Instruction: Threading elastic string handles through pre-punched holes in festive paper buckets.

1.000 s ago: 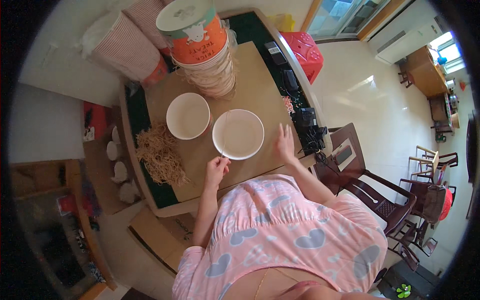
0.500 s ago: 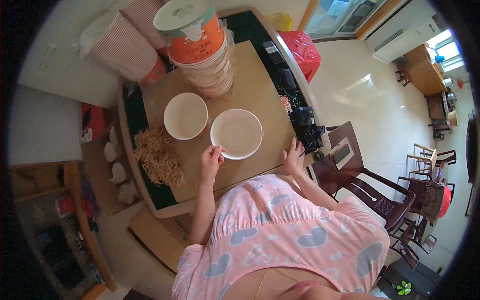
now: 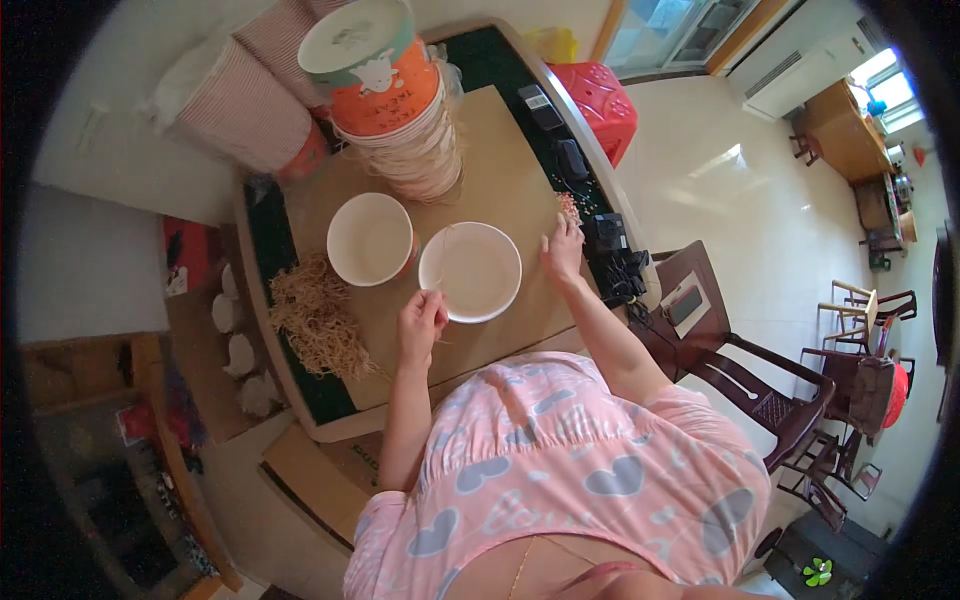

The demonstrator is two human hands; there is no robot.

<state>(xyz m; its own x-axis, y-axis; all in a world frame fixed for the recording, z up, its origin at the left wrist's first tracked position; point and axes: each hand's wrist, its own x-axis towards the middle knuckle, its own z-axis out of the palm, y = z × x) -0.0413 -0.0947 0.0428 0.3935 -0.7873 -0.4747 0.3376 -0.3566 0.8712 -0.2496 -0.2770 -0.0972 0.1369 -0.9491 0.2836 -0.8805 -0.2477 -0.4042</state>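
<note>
Two white paper buckets stand side by side on a tan cardboard sheet. My left hand is closed in a pinch at the near-left rim of the right bucket, on a thin tan string that runs up over the bucket's opening. Left of it is the other bucket. My right hand is stretched forward at the right side, fingers extended, its tips at a small pile of pink and white bits. Nothing shows in that hand. A tangled heap of tan strings lies at the left.
A tall stack of orange printed buckets, hung with strings, rises at the back; striped stacks lean behind. Black adapters and cables line the table's right edge. A red stool and a dark wooden chair stand beyond.
My right hand has moved forward and slightly left, from the table's near right edge to the pile of bits. My left hand keeps its pinch at the bucket's rim.
</note>
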